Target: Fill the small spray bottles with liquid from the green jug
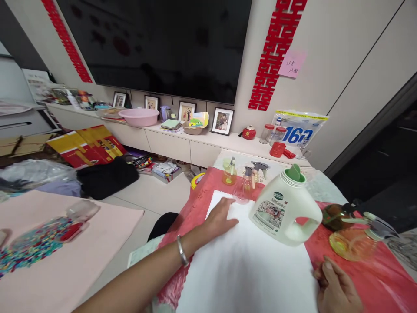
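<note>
My left hand (221, 219) reaches over a white scallop-edged sheet (247, 265), thumb and fingers apart and holding nothing. Its fingertips are close to a clear pump bottle (243, 191) at the sheet's far edge. My right hand (337, 284) is closed at the sheet's right edge; whatever its fingers may hold is hidden. Between and beyond the hands, a pale green detergent jug (282, 208) stands upright on the sheet, a green piece in its mouth. To the right, a spray bottle with yellow liquid (355, 243) and a dark spray bottle (337, 216) lean or lie on the red cover.
A red plastic cover (374, 278) lies over the table. Another small bottle with yellow liquid (230, 174) stands at the back left. Colourful small pieces (35, 243) lie on a pink surface (107, 226) at left. Behind runs a low cabinet (205, 148) with frames and jars.
</note>
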`<action>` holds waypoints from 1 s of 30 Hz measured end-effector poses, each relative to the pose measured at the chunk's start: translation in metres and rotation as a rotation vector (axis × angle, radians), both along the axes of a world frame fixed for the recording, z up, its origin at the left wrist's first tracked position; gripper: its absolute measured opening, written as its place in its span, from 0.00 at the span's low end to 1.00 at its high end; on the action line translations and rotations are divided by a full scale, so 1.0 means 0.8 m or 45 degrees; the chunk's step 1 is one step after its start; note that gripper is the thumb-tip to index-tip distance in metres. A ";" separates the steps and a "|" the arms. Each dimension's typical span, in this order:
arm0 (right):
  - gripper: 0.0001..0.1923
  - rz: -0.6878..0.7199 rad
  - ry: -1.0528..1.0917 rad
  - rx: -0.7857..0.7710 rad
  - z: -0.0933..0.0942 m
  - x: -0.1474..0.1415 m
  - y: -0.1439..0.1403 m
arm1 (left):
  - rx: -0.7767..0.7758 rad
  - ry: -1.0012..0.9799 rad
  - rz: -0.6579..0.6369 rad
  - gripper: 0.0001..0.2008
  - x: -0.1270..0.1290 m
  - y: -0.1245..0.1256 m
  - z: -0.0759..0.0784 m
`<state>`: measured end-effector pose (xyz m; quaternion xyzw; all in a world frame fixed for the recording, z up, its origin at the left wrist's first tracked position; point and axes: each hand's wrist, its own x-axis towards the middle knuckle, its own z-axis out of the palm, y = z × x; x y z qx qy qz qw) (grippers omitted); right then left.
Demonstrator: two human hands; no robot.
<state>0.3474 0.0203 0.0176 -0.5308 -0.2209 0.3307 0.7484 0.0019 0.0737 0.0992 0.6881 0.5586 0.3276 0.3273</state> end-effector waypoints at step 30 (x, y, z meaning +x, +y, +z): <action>0.30 0.025 -0.157 0.037 0.009 -0.008 0.002 | 0.109 -0.311 0.497 0.35 0.033 0.049 0.002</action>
